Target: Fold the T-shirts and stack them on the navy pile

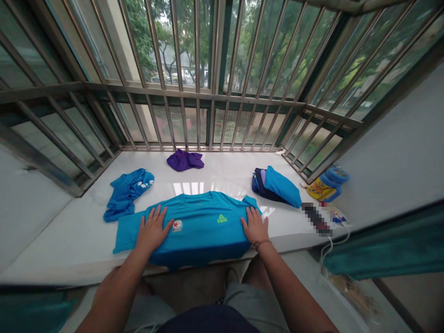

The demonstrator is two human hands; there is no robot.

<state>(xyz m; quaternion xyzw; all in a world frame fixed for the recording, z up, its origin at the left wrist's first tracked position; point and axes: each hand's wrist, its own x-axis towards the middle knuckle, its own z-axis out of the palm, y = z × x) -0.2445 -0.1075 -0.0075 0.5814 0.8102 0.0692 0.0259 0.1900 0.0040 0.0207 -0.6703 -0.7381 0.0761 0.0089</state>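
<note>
A turquoise T-shirt (201,231) lies spread front side up on the white sill, its collar toward the window and its lower part hanging over the near edge. It bears a green logo and a round badge. My left hand (154,229) rests flat on the shirt near the left sleeve, fingers spread. On the other side my right hand (255,225) lies flat by the right sleeve, whose end is bunched up. Neither hand grips the cloth.
Crumpled blue clothing (128,192) lies at the left, a purple garment (185,160) by the window bars. Folded clothes (276,186) are stacked at the right. Beyond them stand a yellow and blue container (326,183) and a white cable (328,245). Metal bars (197,95) enclose the sill.
</note>
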